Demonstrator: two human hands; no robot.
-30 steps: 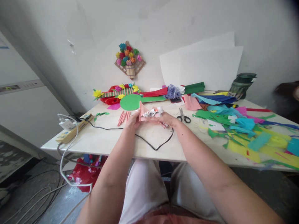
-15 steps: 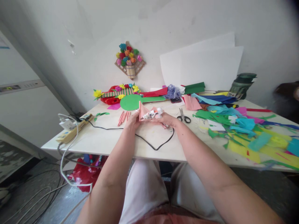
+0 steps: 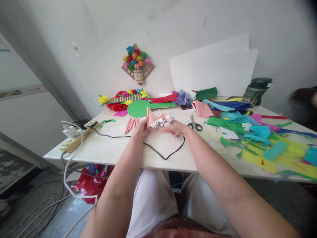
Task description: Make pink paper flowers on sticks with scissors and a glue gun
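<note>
At middle of smooth white bench (image 3: 119,148), left hand (image 3: 140,128) is pinching pink paper (image 3: 151,116), fingers nearly closed on its flat, pointed sheet. Right hand (image 3: 177,126) is curling, mostly closed, around crumpled white tube (image 3: 160,121), which is slanting in front of paper, rounded cap uppermost. Slim pink sticks (image 3: 130,125) are lying beyond left wrist. Black-handled metal scissors (image 3: 194,124) are resting near right hand. Thin black cord (image 3: 165,158) is bending into V between forearms. Flat green disc (image 3: 138,109) is lying behind.
</note>
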